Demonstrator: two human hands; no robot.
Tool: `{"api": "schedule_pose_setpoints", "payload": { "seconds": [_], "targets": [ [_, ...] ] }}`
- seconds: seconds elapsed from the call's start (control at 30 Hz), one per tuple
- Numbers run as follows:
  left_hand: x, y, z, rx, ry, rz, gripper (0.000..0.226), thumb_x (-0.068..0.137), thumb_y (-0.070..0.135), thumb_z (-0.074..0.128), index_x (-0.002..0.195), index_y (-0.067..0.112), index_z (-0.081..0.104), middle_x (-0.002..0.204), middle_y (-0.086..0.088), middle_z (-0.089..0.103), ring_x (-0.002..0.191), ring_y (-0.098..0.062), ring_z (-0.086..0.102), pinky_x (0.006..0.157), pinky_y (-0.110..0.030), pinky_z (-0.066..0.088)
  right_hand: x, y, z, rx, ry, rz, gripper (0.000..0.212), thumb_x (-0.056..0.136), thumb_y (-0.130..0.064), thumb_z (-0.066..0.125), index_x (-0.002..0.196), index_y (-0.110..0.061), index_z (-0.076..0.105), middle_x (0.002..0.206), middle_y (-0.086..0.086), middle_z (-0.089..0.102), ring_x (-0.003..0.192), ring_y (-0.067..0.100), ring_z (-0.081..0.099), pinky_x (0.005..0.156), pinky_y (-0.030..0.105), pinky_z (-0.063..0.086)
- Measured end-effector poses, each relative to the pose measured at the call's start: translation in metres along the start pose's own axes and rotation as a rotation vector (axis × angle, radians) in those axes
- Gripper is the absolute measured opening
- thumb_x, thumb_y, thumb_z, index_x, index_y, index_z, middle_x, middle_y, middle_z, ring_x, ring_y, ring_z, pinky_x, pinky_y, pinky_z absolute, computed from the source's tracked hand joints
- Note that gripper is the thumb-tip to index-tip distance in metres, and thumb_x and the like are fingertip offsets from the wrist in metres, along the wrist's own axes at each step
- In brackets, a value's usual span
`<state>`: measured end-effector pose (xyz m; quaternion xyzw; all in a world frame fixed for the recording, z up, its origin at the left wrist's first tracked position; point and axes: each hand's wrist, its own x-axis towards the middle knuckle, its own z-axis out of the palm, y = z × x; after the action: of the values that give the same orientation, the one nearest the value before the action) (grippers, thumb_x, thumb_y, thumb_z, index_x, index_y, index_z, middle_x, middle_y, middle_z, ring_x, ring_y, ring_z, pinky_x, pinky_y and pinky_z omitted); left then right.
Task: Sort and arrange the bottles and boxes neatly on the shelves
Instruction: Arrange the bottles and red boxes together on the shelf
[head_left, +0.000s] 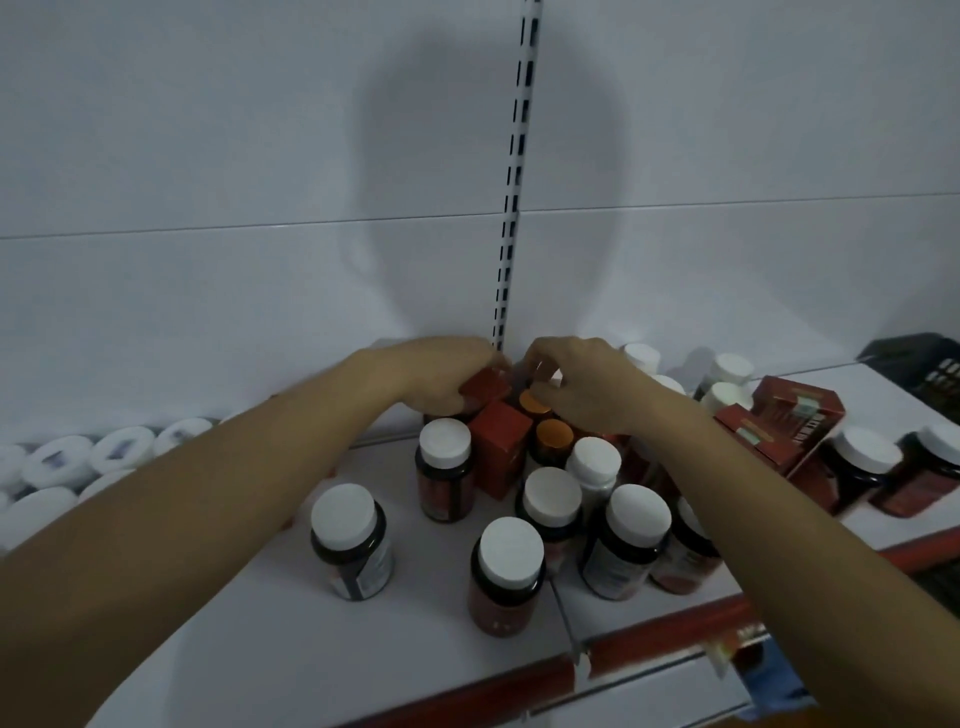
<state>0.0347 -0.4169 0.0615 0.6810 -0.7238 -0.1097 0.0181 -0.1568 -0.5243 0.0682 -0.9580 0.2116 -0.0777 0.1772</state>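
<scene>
The left hand (441, 374) grips a red box (485, 387) by the far wall (260, 156), likely to line it up, while the right hand (576, 387) curls nearby, its hold unclear.

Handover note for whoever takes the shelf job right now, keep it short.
Left hand: grips the back red box.
Right hand: curled over the orange-capped bottles; what it holds is hidden.
Done: white-capped row at far left looks lined up.
To do: loose white-capped bottles scattered on the shelf front, tipped red boxes on the right.
</scene>
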Motion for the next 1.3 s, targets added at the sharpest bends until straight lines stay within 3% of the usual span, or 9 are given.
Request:
{"api": "schedule_pose_setpoints", "payload": {
  "seconds": [0.13, 0.23, 0.3, 0.4, 0.57, 0.8, 0.93, 1.07, 1.3],
  "targets": [
    [-0.032, -0.014, -0.011, -0.007, 0.13, -0.026, 0.044, 0.096, 0.019, 0.062, 0.139, 0.018, 0.054, 0.131, -0.003, 0.054, 0.118, -0.018, 0.053, 0.102, -0.033, 0.042, 0.007, -0.012, 0.011, -0.012, -0.013, -0.076, 0.02, 0.092, -0.022, 0.058, 0.111, -0.022, 0.065, 0.102, -0.004, 0.07, 0.094, 0.019, 0.064, 0.081, 0.033, 0.052],
    [-0.068, -0.031, -0.022, 0.065, 0.136, -0.093, 0.028, 0.097, 0.024, 0.062, 0.125, 0.021, 0.062, 0.114, 0.004, 0.062, 0.096, -0.011, 0.052, 0.08, -0.023, 0.039, 0.02, -0.026, 0.021, -0.041, -0.054, -0.183, 0.023, 0.097, -0.025, 0.057, 0.119, -0.024, 0.064, 0.11, -0.004, 0.069, 0.093, 0.015, 0.06, 0.08, 0.029, 0.048],
    [-0.092, -0.04, -0.027, 0.093, 0.128, -0.146, 0.024, 0.096, 0.025, 0.064, 0.121, 0.022, 0.063, 0.109, 0.007, 0.063, 0.09, -0.008, 0.049, 0.074, -0.02, 0.036, 0.033, -0.037, 0.027, -0.071, -0.107, -0.25, 0.028, 0.097, -0.021, 0.06, 0.125, -0.024, 0.063, 0.117, -0.003, 0.069, 0.099, 0.016, 0.059, 0.085, 0.03, 0.047],
    [-0.124, -0.047, -0.025, 0.125, 0.104, -0.242, 0.029, 0.093, 0.026, 0.067, 0.121, 0.019, 0.063, 0.118, 0.004, 0.062, 0.1, -0.014, 0.054, 0.083, -0.027, 0.042, 0.05, -0.053, 0.035, -0.148, -0.214, -0.307, 0.034, 0.096, -0.016, 0.061, 0.128, -0.026, 0.063, 0.124, -0.002, 0.066, 0.11, 0.019, 0.059, 0.096, 0.037, 0.049],
    [-0.145, -0.045, 0.003, 0.12, 0.129, -0.364, 0.036, 0.088, 0.028, 0.069, 0.122, 0.018, 0.062, 0.13, 0.003, 0.059, 0.122, -0.019, 0.053, 0.095, -0.035, 0.047, 0.065, -0.06, 0.042, -0.23, -0.333, -0.325, 0.036, 0.093, -0.01, 0.063, 0.124, -0.028, 0.066, 0.116, -0.004, 0.066, 0.106, 0.019, 0.061, 0.094, 0.04, 0.052],
    [-0.139, -0.05, 0.038, 0.074, 0.198, -0.449, 0.064, 0.072, 0.002, 0.073, 0.13, 0.024, 0.059, 0.126, 0.001, 0.048, 0.116, -0.023, 0.051, 0.089, -0.031, 0.043, 0.069, -0.052, 0.038, -0.159, -0.211, -0.343, 0.034, 0.092, -0.018, 0.068, 0.125, -0.025, 0.062, 0.105, -0.007, 0.063, 0.096, 0.015, 0.055, 0.085, 0.033, 0.048],
    [-0.135, -0.047, 0.04, 0.218, 0.222, -0.485, 0.063, 0.069, -0.004, 0.067, 0.12, 0.032, 0.058, 0.12, 0.006, 0.048, 0.112, -0.023, 0.043, 0.079, -0.031, 0.025, 0.067, -0.052, 0.029, -0.128, -0.108, -0.364, 0.033, 0.092, -0.019, 0.068, 0.124, -0.026, 0.062, 0.093, -0.013, 0.052, 0.088, 0.014, 0.051, 0.079, 0.029, 0.043],
    [-0.13, -0.046, 0.039, 0.14, 0.265, -0.386, 0.053, 0.072, -0.003, 0.065, 0.116, 0.026, 0.063, 0.114, 0.003, 0.053, 0.102, -0.025, 0.054, 0.075, -0.033, 0.04, 0.063, -0.052, 0.021, -0.102, -0.037, -0.347, 0.036, 0.094, -0.02, 0.065, 0.13, -0.024, 0.06, 0.103, -0.005, 0.053, 0.095, 0.018, 0.052, 0.085, 0.032, 0.045],
    [-0.105, -0.027, 0.047, -0.096, 0.297, -0.182, 0.043, 0.076, 0.014, 0.081, 0.115, 0.025, 0.065, 0.134, 0.003, 0.046, 0.125, -0.018, 0.048, 0.097, -0.039, 0.049, 0.064, -0.064, 0.004, -0.05, 0.103, -0.332, 0.036, 0.095, -0.016, 0.063, 0.131, -0.022, 0.06, 0.112, 0.004, 0.058, 0.101, 0.019, 0.053, 0.088, 0.029, 0.043]
  ]
}}
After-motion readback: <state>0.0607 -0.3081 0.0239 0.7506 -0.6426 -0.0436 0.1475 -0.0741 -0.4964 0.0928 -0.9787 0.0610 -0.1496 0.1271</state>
